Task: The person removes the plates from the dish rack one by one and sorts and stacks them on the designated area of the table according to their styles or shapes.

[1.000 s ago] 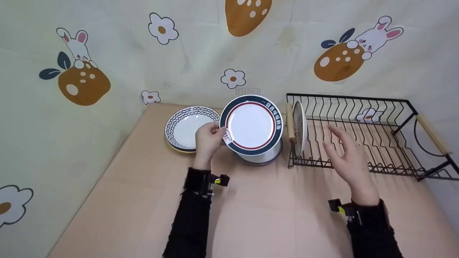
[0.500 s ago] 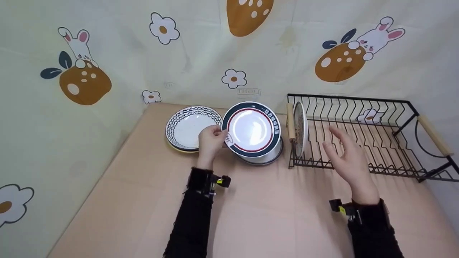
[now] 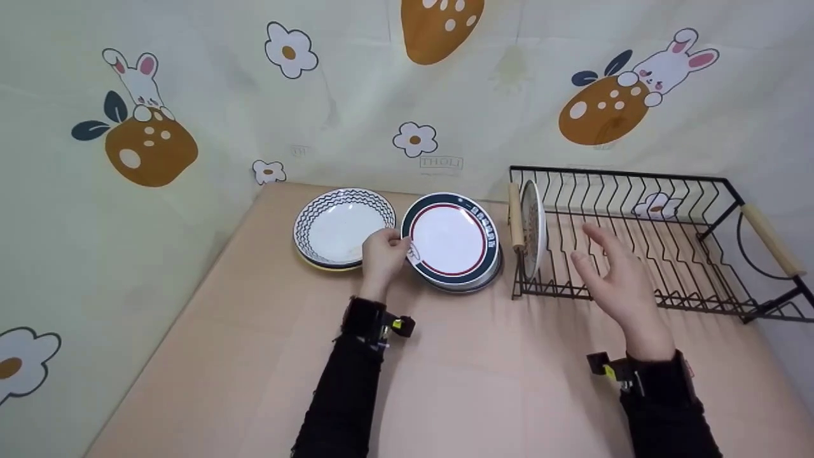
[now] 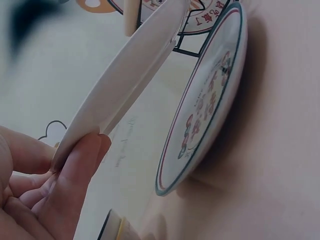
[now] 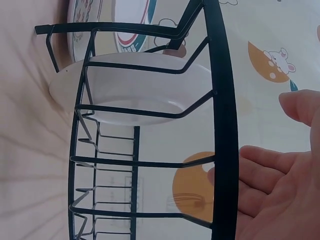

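Observation:
My left hand (image 3: 385, 257) pinches the left edge of a white plate (image 3: 448, 238) with a dark green rim and a red ring. The left wrist view shows its pale underside tilted above a second plate (image 4: 205, 105), which lies on the table and has a green edge and a printed picture. A gap separates the two there. Fingers spread and holding nothing, my right hand (image 3: 620, 280) hovers at the front of a black wire dish rack (image 3: 617, 170). Upright in the rack's left end stands another white plate (image 3: 539, 229), partly behind the bars in the right wrist view.
Left of the plates, a white bowl (image 3: 337, 232) with black wavy lines sits on something yellow-edged. Wooden handles (image 3: 769, 238) top the rack's ends. A patterned cloth wall (image 3: 356, 95) closes off the back of the pink-covered table (image 3: 483, 381).
The left hand has moved down and slightly right, lowering the green-rimmed plate until it covers most of the plate beneath in the head view. The right hand has barely moved.

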`<state>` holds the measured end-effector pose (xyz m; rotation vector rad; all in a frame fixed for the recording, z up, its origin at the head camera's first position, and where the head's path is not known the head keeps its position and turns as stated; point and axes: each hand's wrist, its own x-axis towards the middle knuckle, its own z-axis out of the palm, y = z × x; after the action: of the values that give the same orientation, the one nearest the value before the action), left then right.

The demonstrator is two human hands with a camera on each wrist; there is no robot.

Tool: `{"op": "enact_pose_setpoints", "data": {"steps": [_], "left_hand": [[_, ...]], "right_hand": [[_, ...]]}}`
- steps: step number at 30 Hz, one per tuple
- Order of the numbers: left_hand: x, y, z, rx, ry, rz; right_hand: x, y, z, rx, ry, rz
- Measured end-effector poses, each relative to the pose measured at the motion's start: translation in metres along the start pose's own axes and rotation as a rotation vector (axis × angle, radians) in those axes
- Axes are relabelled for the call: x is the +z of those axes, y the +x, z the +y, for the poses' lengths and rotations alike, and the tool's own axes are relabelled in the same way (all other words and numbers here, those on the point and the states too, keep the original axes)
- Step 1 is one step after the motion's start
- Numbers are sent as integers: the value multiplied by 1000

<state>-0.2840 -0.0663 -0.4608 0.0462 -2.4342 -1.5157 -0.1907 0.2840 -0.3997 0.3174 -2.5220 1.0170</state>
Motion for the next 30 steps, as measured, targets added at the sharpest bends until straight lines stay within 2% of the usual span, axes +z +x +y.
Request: {"op": "enact_pose_setpoints", "data": {"steps": [8, 16, 23, 30], "left_hand": [[7, 0, -6, -30, 25, -23], [11, -1, -11, 8, 63, -18], [13, -1, -13, -12, 58, -19], [13, -2, -12, -19, 104, -30]], "right_hand": [[0, 1, 0, 13, -10, -23], [-1, 4, -2, 3, -43, -14], [-2, 8, -5, 2, -66, -26], [-1, 12, -8, -39, -95, -23]]}}
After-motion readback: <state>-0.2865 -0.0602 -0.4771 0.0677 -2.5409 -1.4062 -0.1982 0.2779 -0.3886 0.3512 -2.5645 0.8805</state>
